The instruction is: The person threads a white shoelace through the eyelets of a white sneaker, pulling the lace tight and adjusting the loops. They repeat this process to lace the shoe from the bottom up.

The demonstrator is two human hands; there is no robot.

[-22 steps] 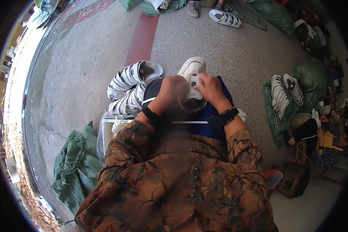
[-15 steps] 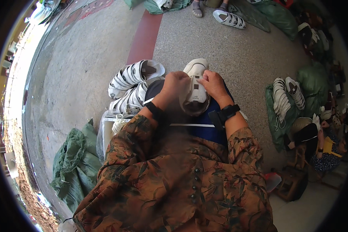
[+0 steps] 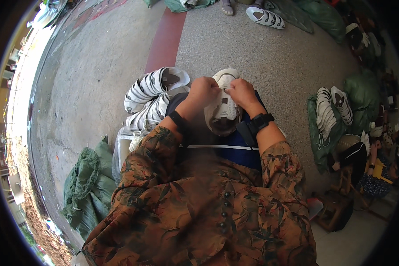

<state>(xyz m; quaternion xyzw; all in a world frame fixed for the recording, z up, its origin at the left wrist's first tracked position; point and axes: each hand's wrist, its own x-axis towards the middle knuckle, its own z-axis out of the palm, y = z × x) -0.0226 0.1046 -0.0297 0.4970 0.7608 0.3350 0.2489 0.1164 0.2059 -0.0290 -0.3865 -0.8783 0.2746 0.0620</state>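
Observation:
A white shoe (image 3: 226, 106) with a perforated upper and small dark openings down its middle rests on my lap, toe pointing away from me. My left hand (image 3: 204, 92) is closed at the shoe's left side, fingertips at the midline; what it pinches is too small to make out. From the right, my right hand (image 3: 242, 92) pinches the upper close to the left fingertips, its fingers curled. Dark blue cloth (image 3: 221, 153) covers my lap beneath the shoe.
Stacked white striped shoes (image 3: 148, 91) sit left of my lap, above a white box (image 3: 123, 144). Crumpled green sacking (image 3: 86, 186) lies at lower left. More shoes (image 3: 326, 113) rest on green sacking at right, near a seated person (image 3: 372, 173). Another shoe (image 3: 266, 17) lies ahead by someone's feet.
Both hands have come closer together over the shoe's middle, and the right fingers have curled in. The shoe has shifted slightly toward me.

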